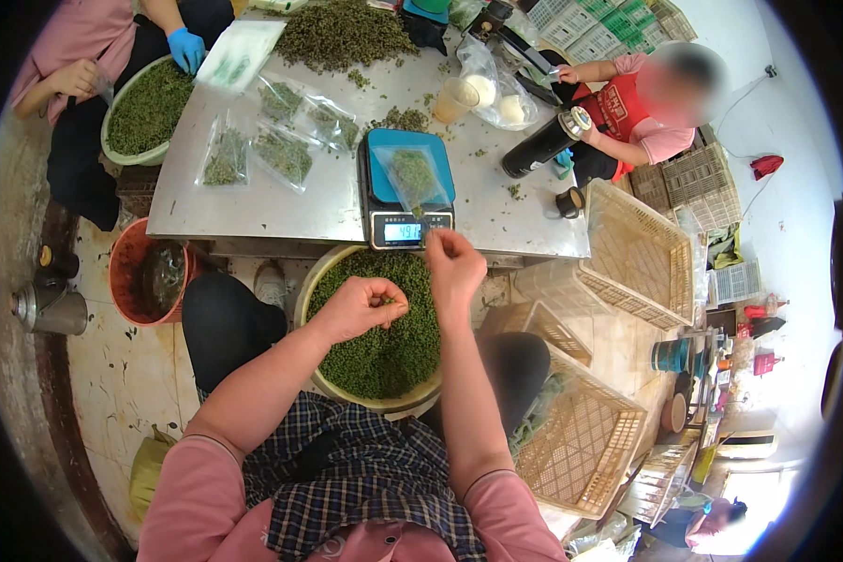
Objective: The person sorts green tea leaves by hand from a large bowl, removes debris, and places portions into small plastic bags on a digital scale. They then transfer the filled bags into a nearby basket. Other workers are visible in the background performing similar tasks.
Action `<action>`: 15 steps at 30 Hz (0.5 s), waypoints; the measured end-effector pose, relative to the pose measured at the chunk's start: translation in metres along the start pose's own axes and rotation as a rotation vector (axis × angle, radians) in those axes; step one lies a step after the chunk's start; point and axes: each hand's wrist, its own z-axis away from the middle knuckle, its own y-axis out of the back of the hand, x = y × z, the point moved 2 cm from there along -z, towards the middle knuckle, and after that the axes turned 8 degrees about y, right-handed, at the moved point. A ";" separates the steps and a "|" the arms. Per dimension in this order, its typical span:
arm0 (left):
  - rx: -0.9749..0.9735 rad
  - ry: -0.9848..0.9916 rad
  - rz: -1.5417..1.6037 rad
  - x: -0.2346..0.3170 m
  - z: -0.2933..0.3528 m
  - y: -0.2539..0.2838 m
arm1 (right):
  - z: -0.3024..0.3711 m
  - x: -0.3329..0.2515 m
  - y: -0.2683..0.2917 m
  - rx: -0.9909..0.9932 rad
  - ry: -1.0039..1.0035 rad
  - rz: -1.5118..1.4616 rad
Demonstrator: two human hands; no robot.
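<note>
My left hand (369, 305) is closed in a pinch above a wide basin (303, 323) of small green berries (375, 361), which look like green peppercorns. Fingertips together, my right hand (456, 272) is at the front edge of a digital scale (377, 166), just below a clear plastic bag (412, 178). Whatever either pinch holds is too small to make out. The bag lies on the scale's blue top, partly filled with green berries, its narrow lower end hanging over the lit display (403, 232). The basin sits between my knees.
Several filled bags (286, 157) and a berry heap (342, 37) lie on the metal table (183, 211). A co-worker's blue-gloved hand (186, 50) touches another basin (106, 131). Across, a person holds a black flask (543, 145). Plastic crates (585, 450) stand right, a red bucket (126, 281) left.
</note>
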 end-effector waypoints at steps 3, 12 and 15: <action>0.049 0.034 -0.023 0.000 -0.008 0.001 | -0.028 -0.011 -0.023 0.014 -0.030 -0.101; 0.143 0.102 -0.008 -0.009 -0.006 0.002 | -0.011 -0.039 0.008 -0.190 0.139 0.219; 0.202 0.100 0.044 -0.009 -0.007 0.001 | 0.024 -0.019 0.027 -0.293 0.114 0.111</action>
